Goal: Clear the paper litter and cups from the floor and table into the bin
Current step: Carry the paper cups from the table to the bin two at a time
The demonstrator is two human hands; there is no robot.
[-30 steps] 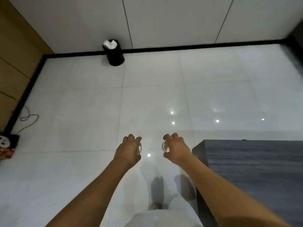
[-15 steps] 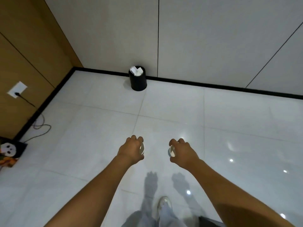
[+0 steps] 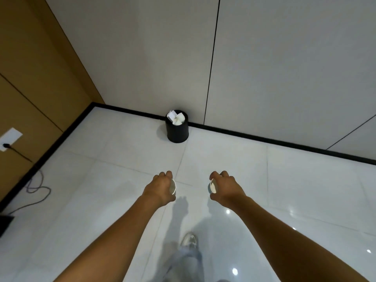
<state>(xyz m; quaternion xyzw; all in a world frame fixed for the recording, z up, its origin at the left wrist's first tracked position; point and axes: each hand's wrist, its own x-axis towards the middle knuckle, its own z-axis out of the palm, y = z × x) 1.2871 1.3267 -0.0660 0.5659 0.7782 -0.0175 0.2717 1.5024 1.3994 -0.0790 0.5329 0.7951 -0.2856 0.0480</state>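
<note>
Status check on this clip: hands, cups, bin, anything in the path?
Left hand grips a cup; right hand grips another cup. Bin ahead by the wall, paper inside. Bare tile floor between.

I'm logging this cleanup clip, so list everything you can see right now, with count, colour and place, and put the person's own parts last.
bin: one, black, on the floor against the far wall.
paper litter: several white pieces, inside the bin, showing at its top.
paper cups: two, white, one in the left hand, one in the right hand.
wall socket: one, white, on the brown wall at left, with a dark plug in it.
cable: one, dark, looping on the floor at left.
dark object: one, at the left edge, too cropped to identify.
shoe: one, pale, low centre.
hands: two, left hand and right hand, each gripping a cup.
</note>
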